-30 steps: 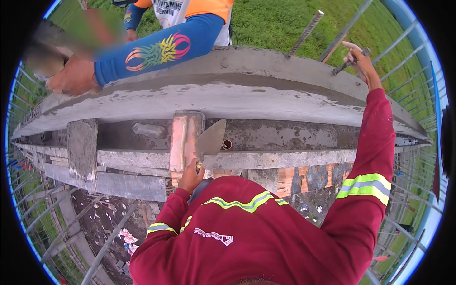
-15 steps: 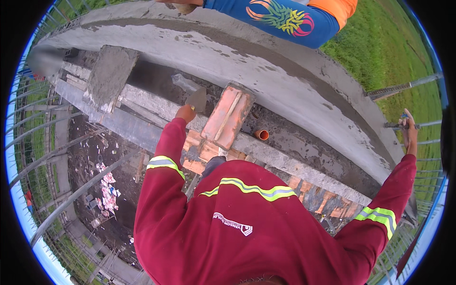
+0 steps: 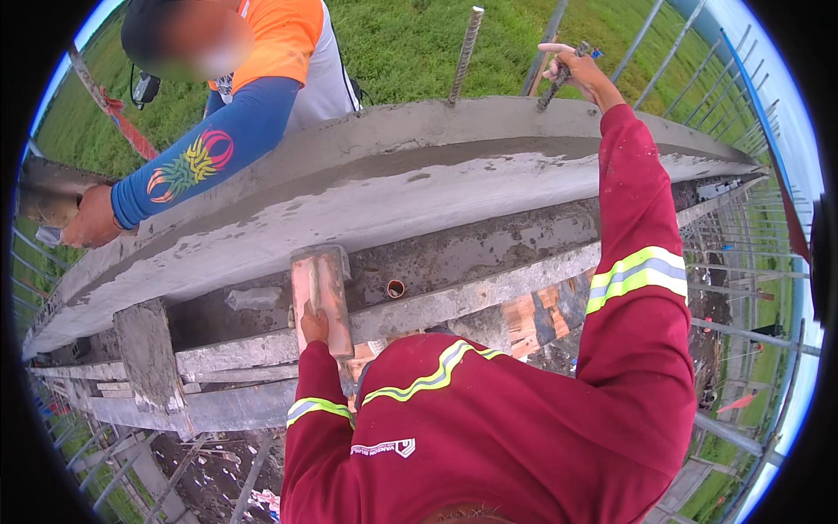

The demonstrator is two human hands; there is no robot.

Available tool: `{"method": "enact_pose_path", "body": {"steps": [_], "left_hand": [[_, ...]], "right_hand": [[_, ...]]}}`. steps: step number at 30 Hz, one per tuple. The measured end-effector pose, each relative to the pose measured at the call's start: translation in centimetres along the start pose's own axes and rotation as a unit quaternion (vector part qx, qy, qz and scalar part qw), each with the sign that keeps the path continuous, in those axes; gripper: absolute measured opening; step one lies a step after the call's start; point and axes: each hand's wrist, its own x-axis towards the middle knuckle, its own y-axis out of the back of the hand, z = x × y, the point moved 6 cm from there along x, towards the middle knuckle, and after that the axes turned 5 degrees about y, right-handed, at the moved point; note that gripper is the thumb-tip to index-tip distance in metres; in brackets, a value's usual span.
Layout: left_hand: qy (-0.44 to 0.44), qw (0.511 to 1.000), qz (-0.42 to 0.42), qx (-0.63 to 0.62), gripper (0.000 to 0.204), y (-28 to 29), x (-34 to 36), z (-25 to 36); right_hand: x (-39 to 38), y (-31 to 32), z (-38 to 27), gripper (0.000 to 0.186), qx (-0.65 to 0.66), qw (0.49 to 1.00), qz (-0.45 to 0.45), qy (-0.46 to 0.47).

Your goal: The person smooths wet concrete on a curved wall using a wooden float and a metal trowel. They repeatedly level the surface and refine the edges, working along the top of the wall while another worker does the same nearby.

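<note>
My left hand [image 3: 314,326] is closed round the wooden handle of a plastering float [image 3: 333,288], a reddish rectangular board. The float lies across the trough edge, against the foot of a curved concrete wall [image 3: 419,199]. Up at the wall's top, my right hand [image 3: 589,79] grips a rebar stub [image 3: 552,91], one finger stretched out past it. Just right of the float, an orange pipe end [image 3: 395,288] stands in the wet trough. The trowel seen earlier cannot be made out.
A mortar-smeared board [image 3: 149,354] spans the trough at left, near a clear plastic piece [image 3: 253,298]. A co-worker's blue sleeve [image 3: 205,144] reaches over the wall, the hand on a grey tool. Upright rebar [image 3: 466,54] rises from the wall. Planks [image 3: 471,297] edge a deep drop.
My left hand has gone from the trowel to the float's handle. The view has swung right, bringing the co-worker's upper body into sight. My right hand remains on rebar.
</note>
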Motion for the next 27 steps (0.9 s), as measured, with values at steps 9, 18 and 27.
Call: {"method": "enact_pose_path", "body": {"steps": [9, 18, 27], "left_hand": [[-0.312, 0.947, 0.054, 0.046, 0.056, 9.2, -8.7, 20.4], [-0.562, 0.818, 0.050, 0.112, 0.054, 4.1, -11.9, 41.0], [-0.541, 0.799, 0.067, -0.252, 0.046, 11.8, -0.1, 62.3]], "right_hand": [[-15.7, -10.0, -1.2, 0.035, 0.006, 0.854, 0.395, 0.338], [-25.5, -35.1, 8.4, 0.058, 0.376, 0.915, 0.147, -0.030], [-16.5, -30.9, 11.0, 0.057, 0.357, 0.863, 0.356, 0.021]]}}
